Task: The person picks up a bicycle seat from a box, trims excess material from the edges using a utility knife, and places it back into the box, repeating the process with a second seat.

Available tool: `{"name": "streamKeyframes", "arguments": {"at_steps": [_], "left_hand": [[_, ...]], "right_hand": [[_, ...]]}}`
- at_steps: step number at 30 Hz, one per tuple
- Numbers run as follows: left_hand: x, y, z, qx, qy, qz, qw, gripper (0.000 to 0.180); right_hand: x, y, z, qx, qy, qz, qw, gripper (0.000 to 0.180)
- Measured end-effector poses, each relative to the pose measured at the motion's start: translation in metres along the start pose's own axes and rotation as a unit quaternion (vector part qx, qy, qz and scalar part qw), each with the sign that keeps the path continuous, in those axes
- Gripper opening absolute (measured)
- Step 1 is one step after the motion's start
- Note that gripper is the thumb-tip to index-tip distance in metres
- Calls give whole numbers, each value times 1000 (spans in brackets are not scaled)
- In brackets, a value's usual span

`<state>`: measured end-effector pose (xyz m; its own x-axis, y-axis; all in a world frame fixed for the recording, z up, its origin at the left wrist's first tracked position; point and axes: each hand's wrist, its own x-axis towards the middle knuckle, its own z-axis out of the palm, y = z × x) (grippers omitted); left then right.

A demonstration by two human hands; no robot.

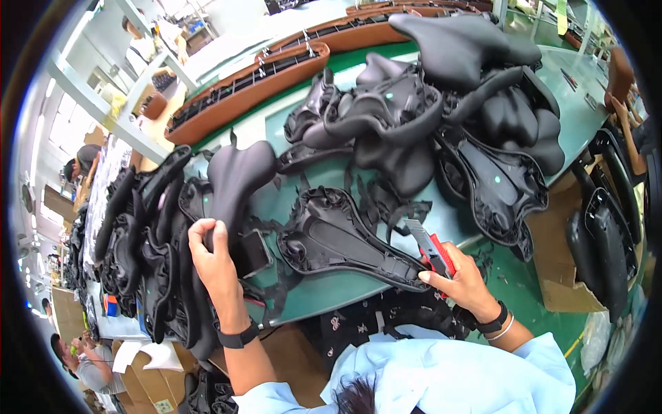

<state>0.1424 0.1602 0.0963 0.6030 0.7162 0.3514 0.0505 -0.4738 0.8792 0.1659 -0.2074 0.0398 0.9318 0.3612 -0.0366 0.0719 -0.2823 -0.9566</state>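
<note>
My left hand (215, 259) is closed on the narrow end of a black bicycle saddle (238, 172), which stands smooth side up at the table's left part. A red utility knife (437, 257) with its grey blade out is gripped in my right hand (466, 281). Between my hands lies an upturned saddle (338, 234), its underside and folded cover edge showing. Its narrow end is close to my right thumb; whether they touch I cannot tell. Black cover scraps (283, 286) and a dark phone-like slab (255, 254) are near my left hand.
More saddles pile up at the back (386, 103), the right (493, 179) and the left (148, 255) of the green glass table (331, 300). Long brown padded parts (248, 96) line the far edge. A cardboard box (562, 241) with black parts stands right. Other people are around.
</note>
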Motion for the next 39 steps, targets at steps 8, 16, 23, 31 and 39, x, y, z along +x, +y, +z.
{"name": "streamKeyframes", "arguments": {"at_steps": [8, 16, 23, 31, 39], "left_hand": [[-91, 42, 58, 30, -202, 82, 975, 15], [-109, 20, 114, 148, -204, 127, 959, 27], [-103, 13, 109, 38, -227, 92, 969, 9], [-101, 11, 102, -112, -243, 5, 964, 11], [-98, 7, 98, -419, -193, -126, 878, 11]], "right_hand": [[-17, -10, -2, -64, -79, 89, 991, 43], [0, -21, 3, -91, -30, -50, 994, 44], [46, -27, 12, -242, -45, -179, 952, 49], [49, -28, 7, -246, -136, -172, 944, 48], [-13, -71, -14, -362, -216, -22, 907, 50]]}}
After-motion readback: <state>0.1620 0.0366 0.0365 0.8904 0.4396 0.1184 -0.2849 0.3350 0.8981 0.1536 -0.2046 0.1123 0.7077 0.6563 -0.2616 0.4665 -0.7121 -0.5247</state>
